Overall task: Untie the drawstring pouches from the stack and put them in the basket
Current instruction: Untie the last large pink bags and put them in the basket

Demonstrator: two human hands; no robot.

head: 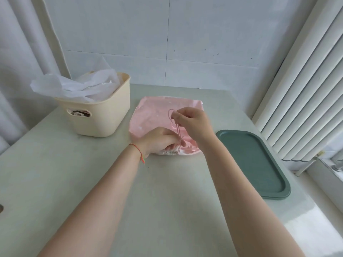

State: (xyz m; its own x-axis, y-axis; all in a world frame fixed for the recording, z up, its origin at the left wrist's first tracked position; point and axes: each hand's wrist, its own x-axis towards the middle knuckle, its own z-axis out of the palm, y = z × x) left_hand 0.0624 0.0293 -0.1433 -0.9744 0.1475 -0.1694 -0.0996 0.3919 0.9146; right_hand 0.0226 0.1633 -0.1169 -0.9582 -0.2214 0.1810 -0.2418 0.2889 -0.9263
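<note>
You were in a plain room of a home or a small work space; which one, I could not tell. The wall point(167, 34) behind was covered with large white panels. A white radiator point(306, 89) stood at your right, and pale curtains point(18, 52) hung at your left. You worked at a light table point(167, 201) with a cream basket point(104, 119) and a green tray point(254, 164) on it.

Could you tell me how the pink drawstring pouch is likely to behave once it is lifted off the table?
The thin glossy pink drawstring pouch lies flat and creased, so it will probably droop rather than hold shape. It looks light, with no visible bulge. Its shiny surface may be slippery; the pink cord, pinched by the right hand, seems the surer hold.
</note>
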